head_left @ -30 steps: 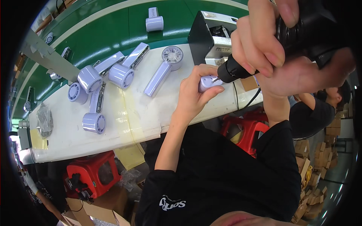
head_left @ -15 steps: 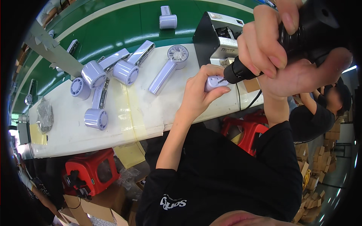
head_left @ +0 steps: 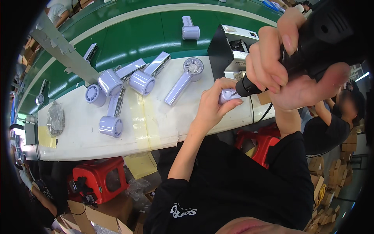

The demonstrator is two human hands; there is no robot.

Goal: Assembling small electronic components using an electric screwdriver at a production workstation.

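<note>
My right hand [head_left: 274,64] is wrapped around a black electric screwdriver [head_left: 311,45], which points down and left. Its bit meets the end of a lavender plastic fan part [head_left: 226,96] pinched between the thumb and fingers of my left hand [head_left: 214,104]. Most of that part is hidden by my fingers. Left of my hands, a lavender handheld fan [head_left: 178,89] with a round finned head lies on the white table. Farther left lie several more lavender fans [head_left: 142,82], some with their handles open and the insides showing.
A black and silver machine [head_left: 233,50] stands just beyond my hands. Behind the white table [head_left: 156,113] runs a green conveyor [head_left: 140,33] carrying another fan [head_left: 191,32]. Red stools [head_left: 102,179] are below the table edge. A co-worker [head_left: 327,124] sits at the right.
The whole view has shifted, so the table and hands appear lower and farther right. The screwdriver bit stays at the fan part. The conveyor's fan sits slightly farther right against the table.
</note>
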